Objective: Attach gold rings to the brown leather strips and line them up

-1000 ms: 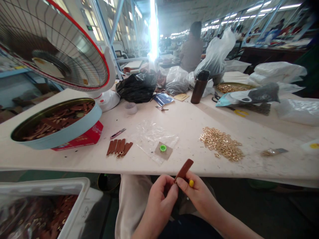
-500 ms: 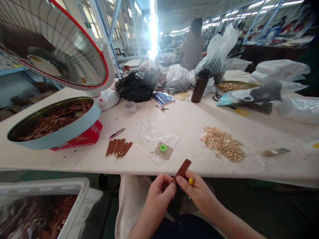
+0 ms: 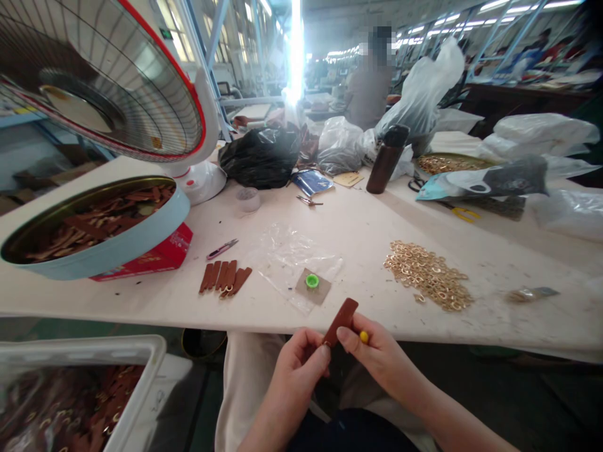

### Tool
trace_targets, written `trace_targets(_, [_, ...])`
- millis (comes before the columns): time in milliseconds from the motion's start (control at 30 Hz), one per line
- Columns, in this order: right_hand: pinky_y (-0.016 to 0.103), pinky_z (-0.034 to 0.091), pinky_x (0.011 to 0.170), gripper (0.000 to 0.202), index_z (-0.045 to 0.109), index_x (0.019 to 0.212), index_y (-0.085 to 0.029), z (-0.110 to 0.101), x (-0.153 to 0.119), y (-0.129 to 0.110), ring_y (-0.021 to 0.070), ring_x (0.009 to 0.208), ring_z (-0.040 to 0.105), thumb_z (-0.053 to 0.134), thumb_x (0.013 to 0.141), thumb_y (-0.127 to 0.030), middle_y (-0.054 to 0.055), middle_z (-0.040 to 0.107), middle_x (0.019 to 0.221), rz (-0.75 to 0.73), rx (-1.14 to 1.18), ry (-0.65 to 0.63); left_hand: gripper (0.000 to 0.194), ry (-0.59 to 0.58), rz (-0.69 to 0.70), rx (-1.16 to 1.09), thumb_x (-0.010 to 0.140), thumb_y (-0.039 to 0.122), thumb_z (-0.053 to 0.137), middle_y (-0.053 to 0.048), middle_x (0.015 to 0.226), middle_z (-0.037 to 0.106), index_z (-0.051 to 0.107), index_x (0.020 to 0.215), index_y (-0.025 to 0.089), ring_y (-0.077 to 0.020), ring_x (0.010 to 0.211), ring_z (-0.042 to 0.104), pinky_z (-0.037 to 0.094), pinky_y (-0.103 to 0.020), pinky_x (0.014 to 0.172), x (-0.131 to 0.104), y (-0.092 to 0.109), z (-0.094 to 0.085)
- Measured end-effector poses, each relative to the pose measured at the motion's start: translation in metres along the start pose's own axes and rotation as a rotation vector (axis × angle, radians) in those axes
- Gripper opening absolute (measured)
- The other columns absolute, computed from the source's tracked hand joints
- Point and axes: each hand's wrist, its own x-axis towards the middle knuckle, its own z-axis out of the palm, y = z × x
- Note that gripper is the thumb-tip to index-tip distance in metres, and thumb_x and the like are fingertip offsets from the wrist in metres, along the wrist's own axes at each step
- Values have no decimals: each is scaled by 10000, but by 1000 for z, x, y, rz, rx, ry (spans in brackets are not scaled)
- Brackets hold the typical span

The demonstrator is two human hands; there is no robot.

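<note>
Over my lap, just below the table's front edge, a brown strap piece (image 3: 342, 319) is held between both hands. My left hand (image 3: 304, 361) pinches its lower end, where a bit of a metal ring shows. My right hand (image 3: 374, 351) grips its side with thumb and fingers, and a yellow-tipped tool (image 3: 364, 337) sticks out of that hand. A green cap (image 3: 311, 280) sits on a small grey-brown square beyond the hands. Several brown strap pieces with rings (image 3: 225, 277) lie to the left, and a pile of gold rings (image 3: 428, 273) to the right.
A round tin of brown pieces (image 3: 108, 245) rests on a red box beside a fan (image 3: 117, 88). Pink snips (image 3: 222, 249), a black bag (image 3: 259, 157) and a dark bottle (image 3: 387, 160) are on the table. A white bin (image 3: 141, 351) stands lower left. A person sits ahead.
The view has shifted slightly. Both hands still hold the brown strap piece, which now shows more of its flat face between them.
</note>
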Motion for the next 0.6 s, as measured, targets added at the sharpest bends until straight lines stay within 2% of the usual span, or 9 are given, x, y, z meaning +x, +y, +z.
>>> trace_targets(100, [248,407,590,277,580,742,-160,6,2,2,148,639,487,529,820,-421,1,567,680,-32,-76,-1,205,-6,-10,25,690,340,599,43,565,462,492,644,171,-109,562,406,316,-228,571,2,0,-2])
trace_targets(200, [250,404,571,274,572,721,-162,10,2,7,149,619,479,515,821,-410,-4,552,651,-20,-108,32,201,-10,-24,55,689,331,591,45,548,461,479,630,175,-105,547,403,314,-227,562,4,-1,-3])
trace_targets(433, [256,420,579,192,565,720,-165,13,5,9,147,615,483,555,776,-349,-8,553,651,41,-70,0,238,3,2,93,682,368,608,48,535,439,475,622,180,-106,533,389,304,-226,531,6,-6,-8])
trace_targets(600, [263,441,627,168,566,746,-170,16,6,7,161,668,530,524,801,-322,0,600,702,31,-68,-32,253,-65,36,98,765,404,561,30,584,486,505,693,169,-116,566,436,343,-234,566,6,-11,-15])
